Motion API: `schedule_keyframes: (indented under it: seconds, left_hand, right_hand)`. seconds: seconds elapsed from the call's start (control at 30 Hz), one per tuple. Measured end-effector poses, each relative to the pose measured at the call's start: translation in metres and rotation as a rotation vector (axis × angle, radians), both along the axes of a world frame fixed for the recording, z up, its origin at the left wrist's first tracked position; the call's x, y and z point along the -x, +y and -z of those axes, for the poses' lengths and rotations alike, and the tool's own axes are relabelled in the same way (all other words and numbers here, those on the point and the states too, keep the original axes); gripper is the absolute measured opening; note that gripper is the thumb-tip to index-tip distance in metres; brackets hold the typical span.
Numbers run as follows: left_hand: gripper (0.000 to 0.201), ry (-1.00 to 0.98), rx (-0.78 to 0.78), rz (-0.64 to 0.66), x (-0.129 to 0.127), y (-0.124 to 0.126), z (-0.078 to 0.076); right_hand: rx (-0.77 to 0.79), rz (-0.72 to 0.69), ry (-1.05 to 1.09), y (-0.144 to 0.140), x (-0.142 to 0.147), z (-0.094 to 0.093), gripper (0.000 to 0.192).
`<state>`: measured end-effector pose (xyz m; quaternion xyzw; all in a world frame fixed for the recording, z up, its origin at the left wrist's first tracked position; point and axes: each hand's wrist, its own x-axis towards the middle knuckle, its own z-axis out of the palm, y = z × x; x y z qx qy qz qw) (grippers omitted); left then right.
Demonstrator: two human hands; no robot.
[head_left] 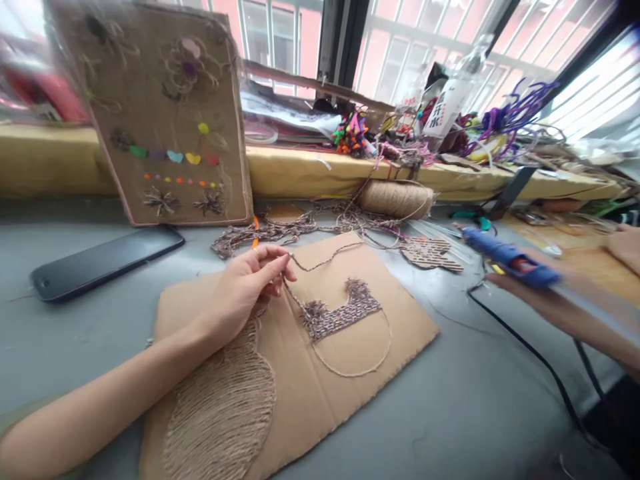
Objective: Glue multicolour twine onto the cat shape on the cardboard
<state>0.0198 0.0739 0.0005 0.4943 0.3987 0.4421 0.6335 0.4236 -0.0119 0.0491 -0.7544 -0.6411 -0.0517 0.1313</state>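
A: A grey surface runs up to a yellow window ledge crowded with craft scraps, barred windows behind. Nearest the person lies a cardboard sheet, with a coiled twine patch glued onto its near corner.

B: And the hands?

A: The left hand rests over the sheet, its fingers pinched shut on a strand of twisted twine. That strand runs down to a half-filled twine shape in the middle of the sheet, outlined by a thin loop of cord.

B: The right?

A: The right hand sits well off to the side, above the surface, closed around a blue glue gun whose black cable trails toward the person. It is blurred, so the exact grip is hard to read.

B: Which step does that look like?

A: Probably filling the outlined shape: the strand is held ready while the gun is away from the sheet. The next move would likely call for bringing the nozzle to the bare cardboard inside the outline, then pressing the strand down snugly beside the rows already laid.

B: Farther back?

A: A black phone, a finished sample board propped against the ledge, loose twine, and a twine spool.
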Motion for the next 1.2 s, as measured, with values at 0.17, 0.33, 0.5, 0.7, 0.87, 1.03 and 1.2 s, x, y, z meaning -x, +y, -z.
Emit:
schedule_keyframes:
  seconds: [0.17, 0.33, 0.5, 0.7, 0.87, 1.03, 1.2]
  left_hand:
    - [0.027, 0.102, 0.024, 0.007, 0.002, -0.002, 0.002]
    - [0.029, 0.174, 0.037, -0.023, 0.003, -0.001, 0.002]
    - [0.023, 0.338, -0.110, -0.048, -0.003, -0.007, -0.015]
    - [0.005, 0.337, -0.511, 0.134, -0.033, -0.029, -0.046]
    - [0.009, 0.357, -0.592, 0.249, -0.020, -0.043, -0.047]
    - [0.011, 0.583, -0.925, 0.153, 0.018, -0.044, -0.025]
    - [0.020, 0.779, -1.189, 0.305, 0.026, -0.047, -0.005]
  right_hand:
    - [0.153, -0.166, -0.024, 0.032, -0.011, 0.030, 0.024]
    - [0.090, -0.207, -0.083, 0.045, -0.017, 0.043, 0.027]
    - [-0.137, -0.210, -0.125, 0.024, 0.018, 0.006, 0.024]
    - [-0.257, -0.745, 0.118, 0.011, 0.146, -0.025, 0.042]
    - [-0.069, -0.922, 0.235, 0.006, 0.192, -0.008, 0.034]
    - [-0.053, -0.872, 0.108, -0.011, 0.174, 0.003, 0.019]
    - [-0.034, -0.847, 0.080, -0.012, 0.189, 0.024, 0.013]
